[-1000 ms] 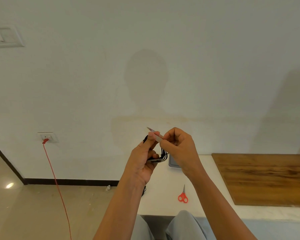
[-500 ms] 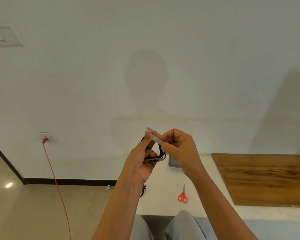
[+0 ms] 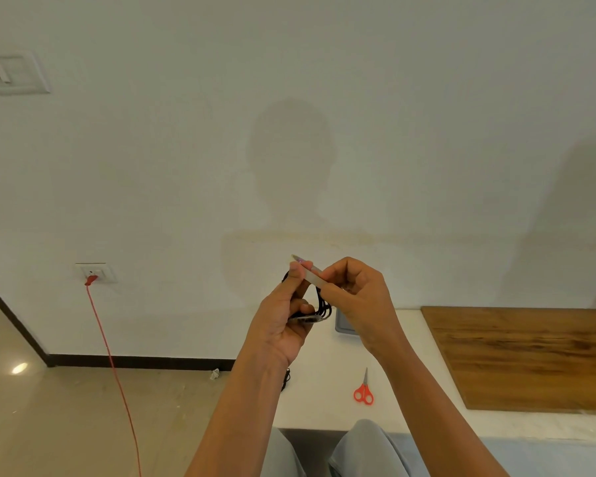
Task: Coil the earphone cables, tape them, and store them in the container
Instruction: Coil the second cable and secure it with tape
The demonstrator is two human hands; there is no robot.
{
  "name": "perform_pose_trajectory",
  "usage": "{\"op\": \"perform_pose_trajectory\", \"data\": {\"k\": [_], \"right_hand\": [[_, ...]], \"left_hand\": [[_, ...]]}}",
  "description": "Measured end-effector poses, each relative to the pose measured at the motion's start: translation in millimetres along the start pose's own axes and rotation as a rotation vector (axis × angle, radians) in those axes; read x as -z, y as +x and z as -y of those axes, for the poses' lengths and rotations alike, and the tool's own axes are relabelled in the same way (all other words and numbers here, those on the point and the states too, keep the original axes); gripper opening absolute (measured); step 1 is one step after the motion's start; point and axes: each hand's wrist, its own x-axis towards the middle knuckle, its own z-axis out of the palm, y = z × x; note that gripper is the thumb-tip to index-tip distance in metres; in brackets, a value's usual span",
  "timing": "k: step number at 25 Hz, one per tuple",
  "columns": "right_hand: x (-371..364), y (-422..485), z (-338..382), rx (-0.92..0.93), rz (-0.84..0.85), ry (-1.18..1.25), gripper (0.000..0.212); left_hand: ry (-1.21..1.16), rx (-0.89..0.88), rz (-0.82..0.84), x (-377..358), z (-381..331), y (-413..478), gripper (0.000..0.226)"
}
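So: coil (image 3: 325,308) done, gripped in left hand (image 3: 283,321); right hand (image 3: 358,297) pinches tape (image 3: 312,270). Wrapping and storing remain.

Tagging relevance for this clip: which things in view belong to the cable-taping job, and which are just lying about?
In the job: coiled earphone cable gripped by the left hand; tape strip pinched by the right hand; scissors on the table; grey tray, likely the container, half hidden.

Lying about: wooden board; red cord in the wall socket; light switch.
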Motion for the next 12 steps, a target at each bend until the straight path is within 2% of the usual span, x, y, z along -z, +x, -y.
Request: {"op": "perform_pose_trajectory", "data": {"k": [6, 12], "right_hand": [[1.6, -1.9, -1.1, 0.021, 0.005, -0.004, 0.015], [3.1, -3.1, -2.0, 0.036, 0.068, 0.059, 0.007]], "left_hand": [[-0.03, 0.025, -0.009, -1.7, 0.4, -1.1, 0.015], [-0.021, 0.017, -0.033, -0.1, 0.1, -0.7, 0.018]]}}
